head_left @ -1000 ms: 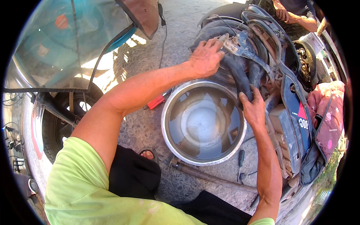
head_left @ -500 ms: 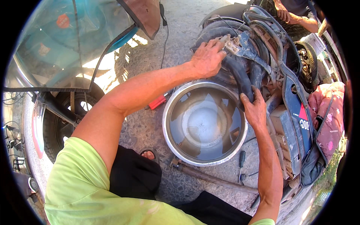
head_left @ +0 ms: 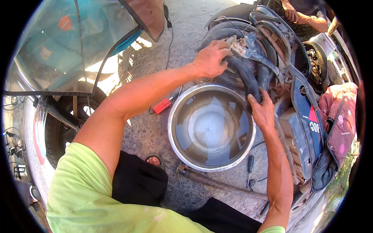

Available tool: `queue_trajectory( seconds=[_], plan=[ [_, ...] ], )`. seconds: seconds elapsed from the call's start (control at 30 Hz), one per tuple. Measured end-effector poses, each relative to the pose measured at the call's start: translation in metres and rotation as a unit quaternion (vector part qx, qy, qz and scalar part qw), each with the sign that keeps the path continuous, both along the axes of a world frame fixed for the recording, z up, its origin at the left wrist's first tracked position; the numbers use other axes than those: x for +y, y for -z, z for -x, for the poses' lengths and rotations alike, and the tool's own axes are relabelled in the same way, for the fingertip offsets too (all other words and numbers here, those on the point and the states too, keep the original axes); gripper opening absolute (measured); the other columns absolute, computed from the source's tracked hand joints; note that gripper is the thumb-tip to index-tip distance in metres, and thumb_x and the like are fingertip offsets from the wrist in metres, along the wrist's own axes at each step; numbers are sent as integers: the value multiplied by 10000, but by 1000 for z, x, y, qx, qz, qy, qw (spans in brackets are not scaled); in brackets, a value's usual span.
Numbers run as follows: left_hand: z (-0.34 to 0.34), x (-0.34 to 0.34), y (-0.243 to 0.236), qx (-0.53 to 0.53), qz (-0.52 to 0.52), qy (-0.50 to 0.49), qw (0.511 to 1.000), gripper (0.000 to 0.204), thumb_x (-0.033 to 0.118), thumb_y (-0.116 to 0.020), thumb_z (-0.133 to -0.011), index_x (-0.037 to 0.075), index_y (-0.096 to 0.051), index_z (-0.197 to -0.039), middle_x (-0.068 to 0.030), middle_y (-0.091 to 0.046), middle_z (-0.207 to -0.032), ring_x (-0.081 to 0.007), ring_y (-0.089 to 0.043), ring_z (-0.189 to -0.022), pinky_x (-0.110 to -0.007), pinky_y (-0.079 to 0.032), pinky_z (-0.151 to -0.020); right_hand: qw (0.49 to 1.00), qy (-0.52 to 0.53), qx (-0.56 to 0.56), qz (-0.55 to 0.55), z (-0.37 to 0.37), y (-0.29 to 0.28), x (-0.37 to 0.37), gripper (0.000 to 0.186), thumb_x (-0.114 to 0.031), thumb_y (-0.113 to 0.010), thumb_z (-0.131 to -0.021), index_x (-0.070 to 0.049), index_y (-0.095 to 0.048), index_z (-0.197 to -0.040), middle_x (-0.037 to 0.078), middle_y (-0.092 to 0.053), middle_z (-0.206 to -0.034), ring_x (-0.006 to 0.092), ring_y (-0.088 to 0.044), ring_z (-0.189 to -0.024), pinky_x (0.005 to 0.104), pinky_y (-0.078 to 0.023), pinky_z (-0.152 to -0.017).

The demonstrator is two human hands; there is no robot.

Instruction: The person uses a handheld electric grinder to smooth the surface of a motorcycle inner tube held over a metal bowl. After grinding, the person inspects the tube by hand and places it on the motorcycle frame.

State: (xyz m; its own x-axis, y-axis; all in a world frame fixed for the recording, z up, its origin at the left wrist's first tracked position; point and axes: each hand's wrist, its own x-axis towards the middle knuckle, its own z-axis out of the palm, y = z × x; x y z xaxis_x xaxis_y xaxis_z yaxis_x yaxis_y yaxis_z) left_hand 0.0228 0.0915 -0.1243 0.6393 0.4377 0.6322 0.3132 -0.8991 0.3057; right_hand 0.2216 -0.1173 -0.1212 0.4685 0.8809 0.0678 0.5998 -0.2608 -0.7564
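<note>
A black inner tube (head_left: 244, 73) curves out of the wheel of a scooter lying on its side. My left hand (head_left: 211, 59) is closed at the tube's upper part, next to a dirty metal bracket (head_left: 237, 46); some fingertips are hidden. Farther down, my right hand (head_left: 262, 110) wraps round the tube at the right rim of a metal basin (head_left: 173, 141). Water (head_left: 210, 128) in the basin reflects light. The tube's lower end, behind my right hand, is hard to make out.
A red-handled tool (head_left: 161, 106) lies left of the basin. Below it are a rusty metal bar (head_left: 221, 185) and a dark-handled screwdriver (head_left: 250, 165). The scooter's body (head_left: 289, 132) stretches along the right. Another person's hands (head_left: 293, 14) are at the upper right. A vehicle wheel (head_left: 64, 124) stands left.
My left hand has shifted slightly left along with the upper part of the tube. My right hand has risen very slightly, still round the tube.
</note>
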Motion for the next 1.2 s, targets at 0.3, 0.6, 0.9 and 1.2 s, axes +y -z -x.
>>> queue_trajectory(
  seconds=[0.3,0.6,0.9,1.2],
  plan=[
    [53,42,-3,25,180,-58,982,434,193,-661,-835,100,-731,-1254,-184,-680,-1269,-387,-618,-1244,-467,-502,-1090,1000,-8,6,20,6,-16,2,546,-295,-727,-942,13,-643,-1385,224,-768,-1103,299,-753,-1017,399,-551,-934],
    [53,48,10,121,55,1,991,545,220,-754,-807,107,-710,-1339,-139,-686,-1311,-363,-595,-1279,-451,-477,-1116,999,-20,19,17,-5,-3,3,518,-256,-726,-957,-3,-646,-1402,178,-778,-1121,213,-740,-997,365,-554,-927],
    [44,50,4,215,3,-25,976,440,225,-765,-835,124,-741,-1263,-82,-703,-1230,-303,-561,-1323,-510,-410,-1135,997,-47,18,54,-2,-13,7,473,-268,-722,-958,-22,-675,-1360,169,-782,-1073,210,-739,-970,371,-554,-898],
    [69,68,12,217,-27,-28,975,307,139,-734,-855,97,-746,-1159,-63,-689,-1220,-302,-564,-1317,-531,-414,-1099,992,-62,-54,95,28,-27,18,541,-379,-739,-915,-60,-688,-1348,252,-766,-1079,403,-743,-1035,468,-542,-924]
  ],
)
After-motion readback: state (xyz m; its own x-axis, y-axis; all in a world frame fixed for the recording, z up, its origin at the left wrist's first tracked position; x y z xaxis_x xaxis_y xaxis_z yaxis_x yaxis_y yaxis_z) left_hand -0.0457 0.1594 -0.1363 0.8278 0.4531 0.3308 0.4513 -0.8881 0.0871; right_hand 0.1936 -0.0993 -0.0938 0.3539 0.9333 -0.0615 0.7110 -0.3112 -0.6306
